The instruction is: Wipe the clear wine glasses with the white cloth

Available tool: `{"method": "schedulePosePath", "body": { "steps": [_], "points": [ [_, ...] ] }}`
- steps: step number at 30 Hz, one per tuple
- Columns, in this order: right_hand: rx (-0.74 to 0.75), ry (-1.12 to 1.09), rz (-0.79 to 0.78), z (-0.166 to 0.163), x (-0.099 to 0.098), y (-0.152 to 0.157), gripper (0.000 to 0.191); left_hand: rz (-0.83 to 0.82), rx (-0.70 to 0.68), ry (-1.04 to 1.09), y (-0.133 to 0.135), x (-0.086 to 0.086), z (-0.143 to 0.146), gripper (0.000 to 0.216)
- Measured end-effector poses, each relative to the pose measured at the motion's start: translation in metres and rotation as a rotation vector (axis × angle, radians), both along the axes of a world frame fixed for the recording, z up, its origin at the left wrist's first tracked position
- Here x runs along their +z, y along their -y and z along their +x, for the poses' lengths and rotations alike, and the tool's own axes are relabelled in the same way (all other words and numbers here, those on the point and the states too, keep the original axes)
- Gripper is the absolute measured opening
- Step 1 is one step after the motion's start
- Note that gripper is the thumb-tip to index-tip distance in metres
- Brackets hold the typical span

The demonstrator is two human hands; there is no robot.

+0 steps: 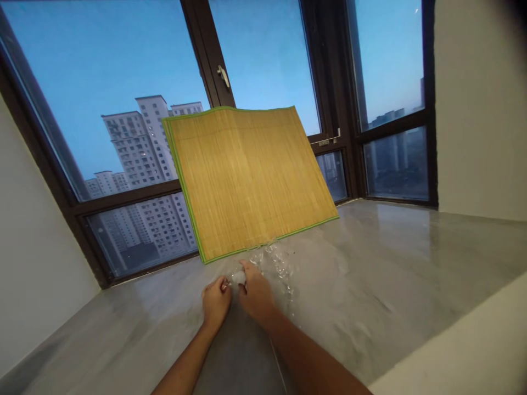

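Note:
My left hand point(216, 302) is closed, its fingertips pinching what looks like an end of a clear, shiny strand point(282, 267). My right hand point(256, 291), just beside it, has its fingers curled round a small white rounded piece point(239, 277). The glossy strand lies in loose loops on the sill, beyond and to the right of my right hand; whether it is string lights or thin plastic I cannot tell. Behind both hands a folded bamboo mat point(251, 181) with green edging leans against the window. Its lower edge rests on the sill near the strand.
The grey marbled window sill point(337, 285) spreads under my hands. Dark brown window frames point(329, 71) rise behind the mat, with a handle point(223, 75) on one. White walls point(480, 120) stand on both sides. Tall buildings show outside.

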State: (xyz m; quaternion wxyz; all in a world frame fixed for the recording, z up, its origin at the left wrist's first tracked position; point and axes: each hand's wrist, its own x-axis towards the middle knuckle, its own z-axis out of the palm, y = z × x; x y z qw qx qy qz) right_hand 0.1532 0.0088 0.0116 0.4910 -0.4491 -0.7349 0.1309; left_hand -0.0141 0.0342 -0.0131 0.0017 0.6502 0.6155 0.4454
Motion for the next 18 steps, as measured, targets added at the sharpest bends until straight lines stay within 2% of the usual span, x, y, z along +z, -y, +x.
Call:
{"method": "schedulePosePath", "body": {
  "steps": [3,5,10,18],
  "points": [
    [0.001,0.006,0.06,0.001,0.003,0.001,0.06,0.044,0.063,-0.216,0.005,0.005,0.006,0.013],
    [0.0,-0.003,0.08,0.002,0.005,0.002,0.057,0.082,0.02,-0.249,0.007,0.006,0.01,0.016],
    [-0.102,-0.028,0.011,0.006,0.006,-0.002,0.051,0.103,-0.139,-0.2,0.008,0.006,0.015,0.027],
    [-0.181,0.022,-0.023,0.012,0.01,-0.003,0.05,0.092,-0.12,-0.12,0.011,0.009,0.017,0.034]
  ]
}}
